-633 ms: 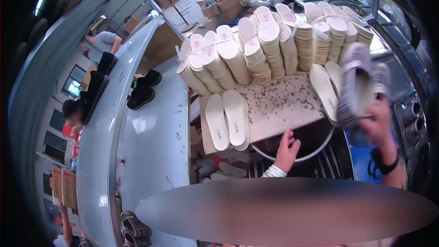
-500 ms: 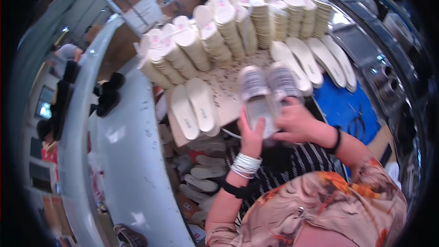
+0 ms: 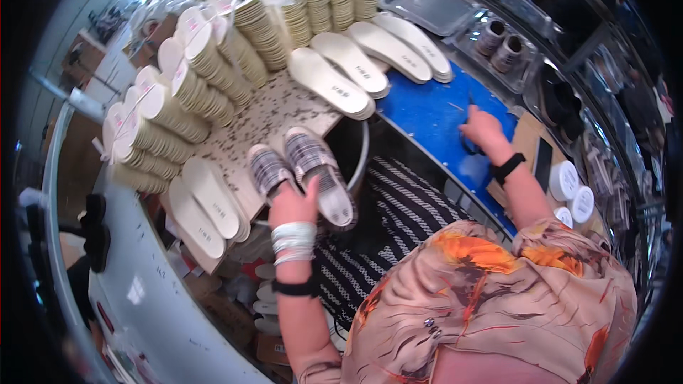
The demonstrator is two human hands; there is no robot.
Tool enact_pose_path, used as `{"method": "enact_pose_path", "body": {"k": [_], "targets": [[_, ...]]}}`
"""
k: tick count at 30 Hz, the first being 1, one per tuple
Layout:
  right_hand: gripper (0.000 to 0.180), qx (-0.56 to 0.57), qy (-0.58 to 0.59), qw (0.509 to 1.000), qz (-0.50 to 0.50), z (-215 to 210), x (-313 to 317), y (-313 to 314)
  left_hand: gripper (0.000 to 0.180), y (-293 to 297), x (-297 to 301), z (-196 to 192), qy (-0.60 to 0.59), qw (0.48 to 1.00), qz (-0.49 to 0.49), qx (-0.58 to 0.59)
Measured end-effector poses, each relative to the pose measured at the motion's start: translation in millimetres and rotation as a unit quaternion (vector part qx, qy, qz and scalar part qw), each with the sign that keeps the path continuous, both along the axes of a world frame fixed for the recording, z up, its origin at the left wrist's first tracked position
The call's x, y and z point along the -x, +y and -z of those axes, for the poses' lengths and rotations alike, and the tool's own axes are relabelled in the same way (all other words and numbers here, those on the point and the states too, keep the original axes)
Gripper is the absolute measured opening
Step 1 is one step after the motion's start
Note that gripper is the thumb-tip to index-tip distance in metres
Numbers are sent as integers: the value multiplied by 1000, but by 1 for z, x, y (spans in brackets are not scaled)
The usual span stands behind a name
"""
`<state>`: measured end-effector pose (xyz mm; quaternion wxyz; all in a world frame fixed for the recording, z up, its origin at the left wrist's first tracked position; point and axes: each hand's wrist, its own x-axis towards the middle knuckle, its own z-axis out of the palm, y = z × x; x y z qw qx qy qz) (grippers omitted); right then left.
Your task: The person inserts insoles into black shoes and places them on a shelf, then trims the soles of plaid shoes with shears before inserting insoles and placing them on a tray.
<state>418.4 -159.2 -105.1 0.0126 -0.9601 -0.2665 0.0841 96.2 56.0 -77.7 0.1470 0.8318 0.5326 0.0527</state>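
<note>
My left hand (image 3: 293, 206) grips a pair of plaid slip-on shoes (image 3: 304, 151) side by side, toes pointing away. Its fingers go into the left shoe and the thumb lies by the right shoe's opening, where a pale insole shows. Out to the right, my right hand (image 3: 485, 130) is closed over the middle of dark scissors (image 3: 467, 146) at the blue mat (image 3: 420, 115). Blade tips stick out above the hand and a handle loop below it; whether the scissors are off the mat I cannot tell.
Tall stacks of cream insoles (image 3: 206, 50) line the far side of the speckled board (image 3: 263, 110). Loose insoles lie at its left (image 3: 196, 217) and right (image 3: 341, 82) ends. Metal trays (image 3: 430, 7), white round tubs (image 3: 563, 181) and a dark phone-like slab (image 3: 543, 160) are to the right.
My right hand has left the shoes and reached right to the scissors. The left hand now holds the pair alone. The view has swung to the right.
</note>
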Motion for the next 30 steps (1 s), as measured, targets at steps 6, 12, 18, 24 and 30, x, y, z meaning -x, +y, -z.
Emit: {"method": "enact_pose_path", "body": {"k": [6, 12, 18, 24, 30], "targets": [[52, -34, 31, 998, 53, 82, -88, -72, 19, 4, -22, 28, -49, 997, 10, 51], [30, -130, 190, 965, 129, 115, -140, -61, 18, 10, -5, 39, -83, 995, -41, 26], [53, -573, 590, 563, 87, 27, -68, -63, 12, -3, 40, 17, -293, 952, 28, -79], [29, -394, 657, 606, -213, -55, 63, 71, 25, -17, 121, -24, -347, 932, 96, -48], [61, -248, 344, 768, -480, -100, 137, 113, 26, -22, 145, -41, -275, 950, 140, -40]]}}
